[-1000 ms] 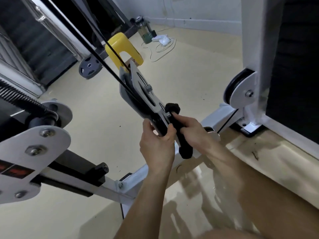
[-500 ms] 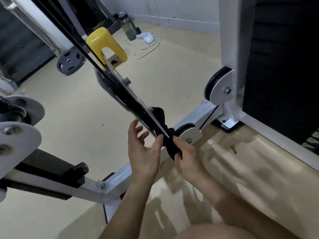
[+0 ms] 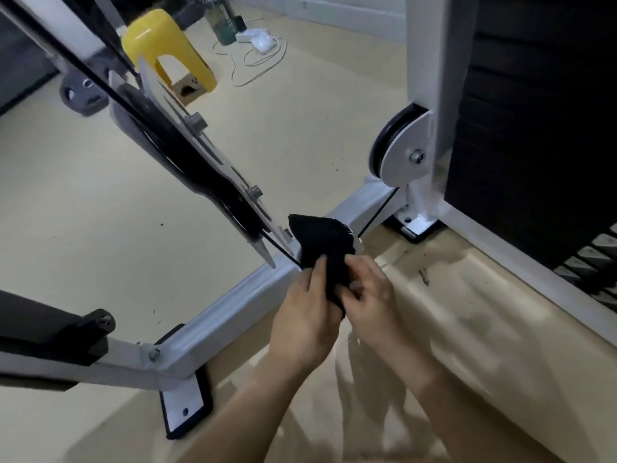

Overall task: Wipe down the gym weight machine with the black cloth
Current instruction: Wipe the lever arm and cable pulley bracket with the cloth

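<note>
We hold the black cloth [image 3: 322, 248] between both hands, just below the lower tip of the pulley bracket [image 3: 200, 155]. It is a soft, napped fabric, bunched into a rough wedge. Our left hand [image 3: 305, 324] pinches its near edge with the thumb up along the cloth; our right hand [image 3: 372, 295] is curled against the cloth's right side, fingers closed on its folds. The two hands sit close together, the cloth all that parts them.

The pulley bracket is a long pair of flat pale metal plates with rounded ends, bolted through with hex nuts, a dark wheel sandwiched between them. A thin black cable [image 3: 100, 85] runs along it and disappears behind the cloth. Below the bracket lies a square-section white steel frame rail [image 3: 233, 302], glossy, ending in a bolted foot plate [image 3: 183, 409]. Right of the bracket, a white upright [image 3: 434, 61] carries a round white disc over a black pulley wheel [image 3: 400, 152]; beyond it the stacked weight plates [image 3: 534, 128] are dark and hard to read, cut off by the frame edge.

Above the bracket, a smooth yellow plastic stool [image 3: 167, 48], a grey weight disc [image 3: 83, 95], a green bottle [image 3: 225, 25] and a tangle of white cord [image 3: 260, 55] sit on the floor [image 3: 66, 195], which is matte cream; nearer us it turns glossy and reflective. Motion blur softens our hands.
</note>
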{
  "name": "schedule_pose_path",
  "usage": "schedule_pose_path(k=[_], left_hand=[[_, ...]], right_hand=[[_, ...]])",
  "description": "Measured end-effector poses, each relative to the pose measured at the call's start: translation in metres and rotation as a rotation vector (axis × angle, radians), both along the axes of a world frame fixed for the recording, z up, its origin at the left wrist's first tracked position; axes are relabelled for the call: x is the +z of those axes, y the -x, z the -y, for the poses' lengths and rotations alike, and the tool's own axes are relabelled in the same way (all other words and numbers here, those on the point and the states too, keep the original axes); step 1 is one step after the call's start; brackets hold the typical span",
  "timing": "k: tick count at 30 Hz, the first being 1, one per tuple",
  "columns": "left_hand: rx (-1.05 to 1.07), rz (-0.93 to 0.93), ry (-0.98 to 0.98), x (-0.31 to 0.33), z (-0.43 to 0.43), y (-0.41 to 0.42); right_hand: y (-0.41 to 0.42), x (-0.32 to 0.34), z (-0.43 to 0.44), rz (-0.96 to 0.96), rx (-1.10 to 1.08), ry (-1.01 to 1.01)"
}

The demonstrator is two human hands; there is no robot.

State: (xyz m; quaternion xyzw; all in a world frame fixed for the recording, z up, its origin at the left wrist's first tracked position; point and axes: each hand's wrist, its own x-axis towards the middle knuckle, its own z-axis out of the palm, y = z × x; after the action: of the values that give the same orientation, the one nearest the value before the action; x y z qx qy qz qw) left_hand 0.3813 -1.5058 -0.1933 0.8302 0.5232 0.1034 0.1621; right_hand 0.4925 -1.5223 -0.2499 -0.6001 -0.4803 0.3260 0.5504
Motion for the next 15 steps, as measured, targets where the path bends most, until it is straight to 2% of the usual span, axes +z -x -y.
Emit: schedule_pose_path(k=[4,7,9,12,15], left_hand=[[0.033,0.099,-0.001,-0.002,-0.003,0.007],[0.017,0.075,-0.026,-0.011,-0.001,0.001],[0.003,-0.09,-0.08,-0.016,-0.006,-0.01],[-0.099,-0.363,-0.363,-0.013,-0.016,-0.034],[-0.241,-0.785,-0.284,-0.011,-0.028,-0.064]], right_hand=[[0.0,-0.012,-0.024,0.255,-0.022,-0.152],[-0.002,-0.019,-0.025,0.156,-0.071,-0.07],[0.0,-0.019,-0.027,-0.005,-0.146,0.061],[0.003,-0.022,-0.029,-0.227,-0.142,0.243],[-0.003,-0.032,-0.029,-0.41,-0.143,0.374]])
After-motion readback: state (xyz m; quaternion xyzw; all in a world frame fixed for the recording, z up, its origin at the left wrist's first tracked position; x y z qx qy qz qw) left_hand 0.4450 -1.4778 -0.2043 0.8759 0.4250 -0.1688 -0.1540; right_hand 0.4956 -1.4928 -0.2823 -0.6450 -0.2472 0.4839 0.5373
